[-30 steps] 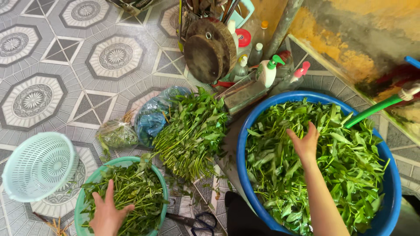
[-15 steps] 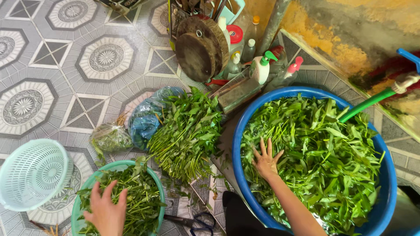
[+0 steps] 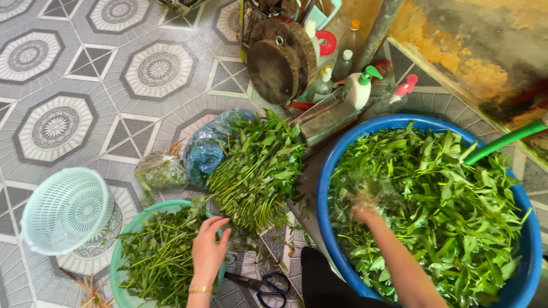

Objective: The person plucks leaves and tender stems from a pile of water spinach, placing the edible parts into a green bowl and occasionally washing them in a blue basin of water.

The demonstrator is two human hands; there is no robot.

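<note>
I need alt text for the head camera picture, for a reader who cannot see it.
Seen from above, a person's right hand plunges into leafy greens in a blue tub. The left hand rests on cut greens in a teal basin, beside an empty pale colander on a patterned tile floor.

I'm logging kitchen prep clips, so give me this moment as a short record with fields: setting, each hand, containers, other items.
setting: patterned tiled floor, seen from above
left hand: resting on cut leafy stems in the round green plastic basin
right hand: blurred, plunged among wet leaves in the large blue plastic tub
between the containers: loose bundle of green leafy stalks
other: pale mint plastic colander; black-handled scissors
</note>
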